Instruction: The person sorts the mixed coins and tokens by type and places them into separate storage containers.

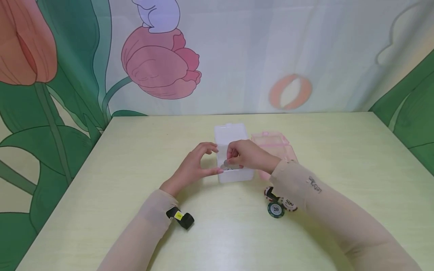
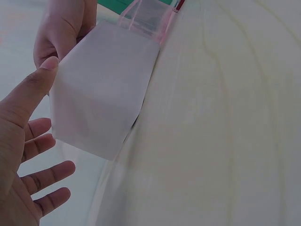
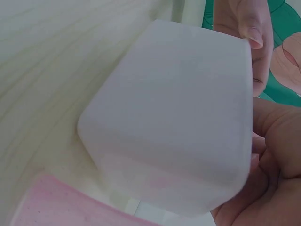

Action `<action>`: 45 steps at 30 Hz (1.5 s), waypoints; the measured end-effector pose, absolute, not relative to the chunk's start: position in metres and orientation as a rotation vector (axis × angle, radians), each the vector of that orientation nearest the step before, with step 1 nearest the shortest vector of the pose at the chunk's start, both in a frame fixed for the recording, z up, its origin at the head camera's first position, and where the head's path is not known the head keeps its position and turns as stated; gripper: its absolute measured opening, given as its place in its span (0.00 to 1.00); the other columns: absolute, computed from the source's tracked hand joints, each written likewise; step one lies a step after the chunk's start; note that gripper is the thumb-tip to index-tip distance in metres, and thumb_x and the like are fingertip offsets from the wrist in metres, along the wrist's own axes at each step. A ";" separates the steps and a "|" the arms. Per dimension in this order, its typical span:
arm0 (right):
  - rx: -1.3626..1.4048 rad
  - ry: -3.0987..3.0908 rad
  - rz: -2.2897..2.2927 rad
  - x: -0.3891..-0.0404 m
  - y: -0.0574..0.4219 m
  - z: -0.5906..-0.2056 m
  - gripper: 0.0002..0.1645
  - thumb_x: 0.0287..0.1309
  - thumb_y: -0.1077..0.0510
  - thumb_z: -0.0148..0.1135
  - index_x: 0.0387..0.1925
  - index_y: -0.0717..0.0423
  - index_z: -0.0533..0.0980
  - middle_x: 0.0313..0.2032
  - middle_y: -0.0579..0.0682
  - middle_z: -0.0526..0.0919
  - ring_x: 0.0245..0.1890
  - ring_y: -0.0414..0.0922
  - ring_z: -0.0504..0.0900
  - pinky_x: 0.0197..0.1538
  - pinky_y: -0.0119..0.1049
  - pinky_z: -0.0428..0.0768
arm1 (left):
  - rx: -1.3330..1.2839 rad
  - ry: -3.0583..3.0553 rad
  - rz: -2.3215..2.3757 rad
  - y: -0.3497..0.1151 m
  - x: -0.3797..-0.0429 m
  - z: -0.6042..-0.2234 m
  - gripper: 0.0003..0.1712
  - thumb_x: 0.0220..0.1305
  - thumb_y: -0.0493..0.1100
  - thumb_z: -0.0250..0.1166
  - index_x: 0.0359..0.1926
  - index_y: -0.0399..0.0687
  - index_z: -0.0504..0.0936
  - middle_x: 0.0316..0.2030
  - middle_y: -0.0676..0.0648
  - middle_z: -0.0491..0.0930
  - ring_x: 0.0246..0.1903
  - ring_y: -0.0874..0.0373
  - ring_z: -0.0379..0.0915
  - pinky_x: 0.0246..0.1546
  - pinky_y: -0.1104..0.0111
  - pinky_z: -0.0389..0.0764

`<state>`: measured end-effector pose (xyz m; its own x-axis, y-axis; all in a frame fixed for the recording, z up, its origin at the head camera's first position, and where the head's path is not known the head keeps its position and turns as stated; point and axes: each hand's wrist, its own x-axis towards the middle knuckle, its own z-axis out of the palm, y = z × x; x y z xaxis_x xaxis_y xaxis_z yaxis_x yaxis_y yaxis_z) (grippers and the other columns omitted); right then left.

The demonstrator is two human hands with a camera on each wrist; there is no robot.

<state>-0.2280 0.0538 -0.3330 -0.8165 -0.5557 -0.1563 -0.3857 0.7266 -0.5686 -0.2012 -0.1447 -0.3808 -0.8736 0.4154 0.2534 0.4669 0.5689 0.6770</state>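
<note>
Head view: straight to the white box (image 1: 237,175), out in the middle of the pale surface (image 1: 339,158)! Pinching a small grey piece (image 1: 232,163) in the right grip (image 1: 252,154), fingertips closed on it, right at the box's near end. Steadying, apparently, with the left grip (image 1: 193,163): thumb touching the near left edge, fingers spread apart and clamped on nothing.

Partway through, by the look of it: grey piece at the box, not yet let go. Contents mostly hidden behind the fingers, so cannot tell how much is already in. Possibly left to handle, out near the right sleeve (image 1: 339,214): the green 20 chip (image 1: 276,210), the 500 chip (image 1: 289,204) and a third chip (image 1: 266,192), partly covered. Just right of the white box, partly hidden, a pink box (image 1: 276,150).

Beyond the wood-grained surface, a hanging cloth (image 1: 237,75), printed with a big pink flower (image 1: 159,67) and broad green leaves (image 1: 72,49).
</note>
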 end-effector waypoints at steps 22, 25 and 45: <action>-0.760 2.759 -0.235 -0.234 0.040 -0.343 0.05 0.51 0.56 0.63 0.27 0.51 0.75 0.27 0.45 0.79 0.27 0.42 0.74 0.32 0.32 0.71 | -0.789 -2.699 -1.212 -0.144 -0.203 -0.383 0.30 0.45 0.50 0.71 0.49 0.49 0.70 0.58 0.51 0.67 0.52 0.48 0.69 0.54 0.55 0.71; -0.757 2.758 -0.228 -0.234 0.040 -0.343 0.04 0.51 0.56 0.63 0.27 0.51 0.75 0.27 0.45 0.80 0.27 0.42 0.74 0.33 0.32 0.72 | -0.792 -2.694 -1.214 -0.144 -0.204 -0.384 0.31 0.45 0.50 0.71 0.49 0.49 0.70 0.58 0.50 0.67 0.52 0.47 0.69 0.54 0.55 0.71; -0.774 2.768 -0.221 -0.231 0.040 -0.340 0.06 0.51 0.54 0.63 0.28 0.52 0.75 0.27 0.45 0.79 0.26 0.41 0.73 0.30 0.31 0.71 | -0.781 -2.707 -1.226 -0.145 -0.204 -0.383 0.31 0.45 0.52 0.70 0.49 0.47 0.70 0.57 0.53 0.66 0.53 0.49 0.69 0.55 0.57 0.71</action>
<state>-0.2314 0.0399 -0.3402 -0.8250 -0.5265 -0.2055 -0.4871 0.8468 -0.2137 -0.2036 -0.1446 -0.3834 -0.8686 0.4199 0.2631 0.4747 0.5530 0.6847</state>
